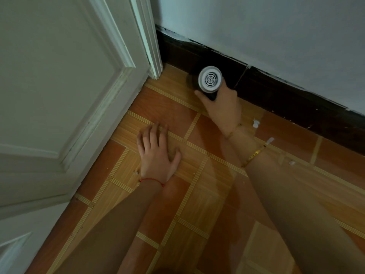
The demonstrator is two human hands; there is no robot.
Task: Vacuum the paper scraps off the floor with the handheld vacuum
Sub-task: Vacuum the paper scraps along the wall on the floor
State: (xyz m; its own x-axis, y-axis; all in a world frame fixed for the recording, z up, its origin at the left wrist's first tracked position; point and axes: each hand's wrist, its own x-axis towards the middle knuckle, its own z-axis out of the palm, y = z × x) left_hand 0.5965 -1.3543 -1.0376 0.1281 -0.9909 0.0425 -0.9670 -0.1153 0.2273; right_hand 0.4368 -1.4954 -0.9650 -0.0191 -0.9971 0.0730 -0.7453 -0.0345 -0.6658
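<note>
Orange-tiled floor (197,194), running between white panelled door (59,95) and dark skirting board (286,99). Left hand (158,153) pressed flat on tile, fingers spread, holding nothing. Right hand (221,103) clamped round handheld vacuum (209,80), white vented end facing up, close to skirting. Paper scraps (255,123) lay near right wrist.
</note>
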